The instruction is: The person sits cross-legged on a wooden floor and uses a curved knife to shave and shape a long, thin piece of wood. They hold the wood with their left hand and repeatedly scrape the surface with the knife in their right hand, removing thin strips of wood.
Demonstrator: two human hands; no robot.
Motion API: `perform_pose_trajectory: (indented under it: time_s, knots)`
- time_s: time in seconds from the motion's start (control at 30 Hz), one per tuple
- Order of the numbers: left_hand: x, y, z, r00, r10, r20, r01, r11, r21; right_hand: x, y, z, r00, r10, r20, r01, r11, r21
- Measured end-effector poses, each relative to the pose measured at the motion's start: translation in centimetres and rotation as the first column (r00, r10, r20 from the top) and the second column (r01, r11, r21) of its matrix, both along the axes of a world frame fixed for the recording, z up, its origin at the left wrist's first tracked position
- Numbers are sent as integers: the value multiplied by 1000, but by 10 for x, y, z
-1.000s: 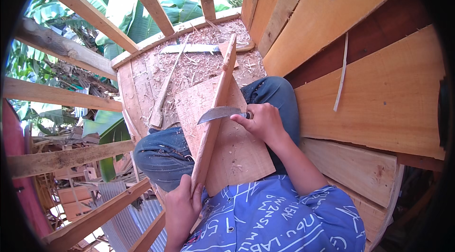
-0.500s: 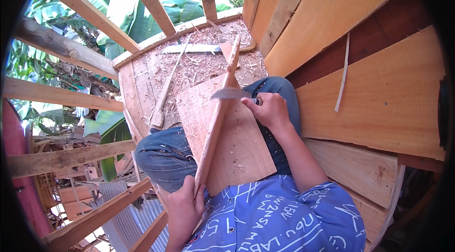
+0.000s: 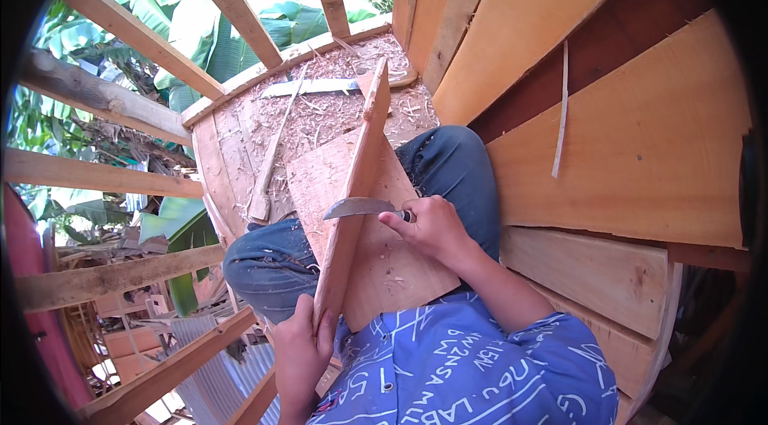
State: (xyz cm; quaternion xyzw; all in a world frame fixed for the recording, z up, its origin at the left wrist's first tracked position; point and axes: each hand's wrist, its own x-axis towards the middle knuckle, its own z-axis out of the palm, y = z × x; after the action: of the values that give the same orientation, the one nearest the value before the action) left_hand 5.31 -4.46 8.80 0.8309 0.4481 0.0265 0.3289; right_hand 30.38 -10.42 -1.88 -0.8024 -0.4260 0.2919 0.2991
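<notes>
My left hand grips the near end of a long, narrow wooden board that stands on edge and slants away from me. My right hand is closed round the dark handle of a knife with a curved blade. The blade lies across the board's upper edge, about midway along it, its tip past the left side. Underneath, a flat square wooden panel rests over my lap, with a few shavings on it.
A long blade and a thin wood strip lie among shavings on the plank floor. Slatted railing runs along the left, with banana leaves beyond. Wide planks wall the right side, where a thin sliver hangs.
The knife and my right hand have moved along the board toward me. The board has turned slightly, showing more of its right face. My left hand keeps its grip.
</notes>
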Motion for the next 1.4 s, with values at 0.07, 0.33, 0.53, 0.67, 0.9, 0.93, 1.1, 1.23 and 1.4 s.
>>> perform_pose_trajectory:
  time_s: [0.07, 0.33, 0.53, 0.67, 0.9, 0.93, 1.1, 1.23, 1.4]
  knots:
    - [-2, 0, -1, 1000, 2, 5, -2, 1000, 5, 0, 4, 2, 999, -1, 41, 0, 1000, 27]
    - [-7, -2, -5, 999, 0, 34, -1, 1000, 18, 9, 16, -3, 983, 20, 183, -32, 998, 59]
    - [-11, 1, -6, 999, 23, 41, -22, 1000, -15, 8, 23, -13, 980, 1, 199, -22, 995, 102]
    - [-11, 2, -7, 999, 21, 48, -21, 1000, -11, 9, 28, -13, 975, 17, 220, -32, 997, 66]
    - [-14, 4, -8, 999, 34, 38, -34, 999, -22, 10, 37, -17, 975, 20, 223, -42, 995, 91]
    - [-14, 5, -8, 999, 38, 36, -37, 999, -31, 10, 38, -18, 973, 26, 228, -46, 996, 82]
    - [-16, 6, -9, 998, 42, 45, -40, 998, -48, 15, 43, -25, 972, 0, 234, -23, 995, 97]
    - [-14, 6, -5, 997, 67, 28, -64, 996, -69, 15, 47, -30, 972, -5, 236, -26, 991, 130]
    - [-14, 5, -6, 997, 70, 19, -68, 994, -85, 24, 53, -36, 961, -114, 253, 82, 988, 134]
